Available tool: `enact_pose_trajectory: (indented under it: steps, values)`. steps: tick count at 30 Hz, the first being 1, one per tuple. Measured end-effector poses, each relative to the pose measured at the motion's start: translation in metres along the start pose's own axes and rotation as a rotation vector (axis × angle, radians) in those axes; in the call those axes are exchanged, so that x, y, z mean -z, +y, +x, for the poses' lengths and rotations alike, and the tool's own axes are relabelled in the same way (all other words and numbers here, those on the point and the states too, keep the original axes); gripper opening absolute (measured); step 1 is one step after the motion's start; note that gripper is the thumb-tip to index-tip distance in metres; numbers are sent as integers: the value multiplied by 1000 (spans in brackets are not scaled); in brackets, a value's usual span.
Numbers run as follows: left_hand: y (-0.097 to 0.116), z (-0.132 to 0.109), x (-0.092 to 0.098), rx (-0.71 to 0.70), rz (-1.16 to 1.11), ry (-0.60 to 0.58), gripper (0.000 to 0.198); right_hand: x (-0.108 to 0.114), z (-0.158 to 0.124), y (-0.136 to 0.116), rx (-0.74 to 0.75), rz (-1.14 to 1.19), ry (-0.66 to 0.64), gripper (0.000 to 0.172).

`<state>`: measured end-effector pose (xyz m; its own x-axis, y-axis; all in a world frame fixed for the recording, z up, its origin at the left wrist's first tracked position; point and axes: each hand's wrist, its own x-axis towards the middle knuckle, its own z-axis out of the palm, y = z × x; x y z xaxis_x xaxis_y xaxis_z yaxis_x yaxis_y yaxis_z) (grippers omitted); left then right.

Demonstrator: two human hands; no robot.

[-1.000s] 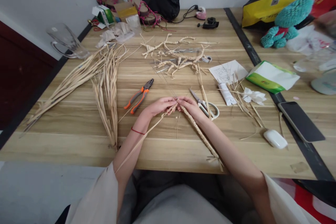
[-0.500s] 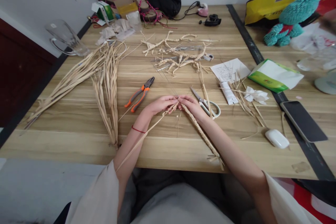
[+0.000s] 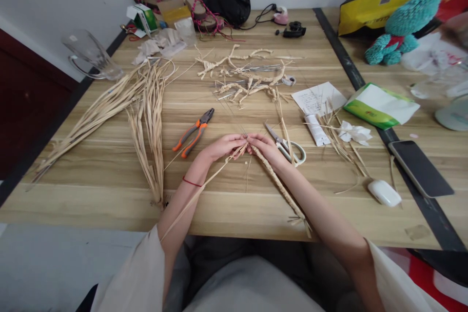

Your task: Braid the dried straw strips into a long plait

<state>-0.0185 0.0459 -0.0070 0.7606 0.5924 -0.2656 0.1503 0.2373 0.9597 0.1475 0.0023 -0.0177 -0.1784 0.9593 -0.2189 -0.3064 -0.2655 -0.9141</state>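
My left hand [image 3: 222, 146] and my right hand [image 3: 265, 149] meet at the middle of the wooden table [image 3: 109, 190], fingers pinched together. The right hand grips the top of a straw-wrapped stem [image 3: 280, 186] that slants down to the table's near edge. The left hand pinches a loose straw strip [image 3: 193, 197] that trails back along my left forearm. Thin wires [image 3: 234, 117] run from the pinch point toward the far side. Orange-handled pliers [image 3: 193, 133] lie just left of the hands, scissors [image 3: 287, 146] just right.
Bundles of long straw [image 3: 146, 107] spread over the left. Wrapped straw branches [image 3: 243, 75] lie beyond the hands. At the right are paper [image 3: 318, 97], a white mouse [image 3: 383, 192], a phone [image 3: 420, 168] and a teal plush toy [image 3: 398, 29]. A glass jug [image 3: 89, 56] stands far left.
Both hands stay pinched at the same spot on the stem. Only the camera view has shifted slightly.
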Motion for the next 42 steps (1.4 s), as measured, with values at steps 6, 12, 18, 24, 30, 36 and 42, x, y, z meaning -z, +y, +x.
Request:
enact_pose_trajectory:
  steps: [6, 12, 18, 24, 30, 36, 42]
  values:
    - [-2, 1, 1, -27, -9, -6, 29, 1, 1, 2, 10, 22, -12, 28]
    - [-4, 1, 1, -6, -13, 14, 30, 1, 1, 2, 4, 7, -21, 28]
    - [-7, 2, 2, -27, -41, 8, 29, 1, 1, 2, 8, 28, -13, 27]
    - [-10, 3, 3, -20, -23, 12, 30, 4, 3, 6, 14, 44, -35, 27]
    - [-8, 3, 2, -1, -15, 22, 29, 5, 4, 7, 25, 38, -53, 25]
    - [-6, 2, 0, -13, -49, 21, 27, 3, 2, 4, 16, 36, -49, 24]
    - [-8, 3, 2, -27, -66, 5, 29, 1, 0, 2, 10, 62, -19, 25]
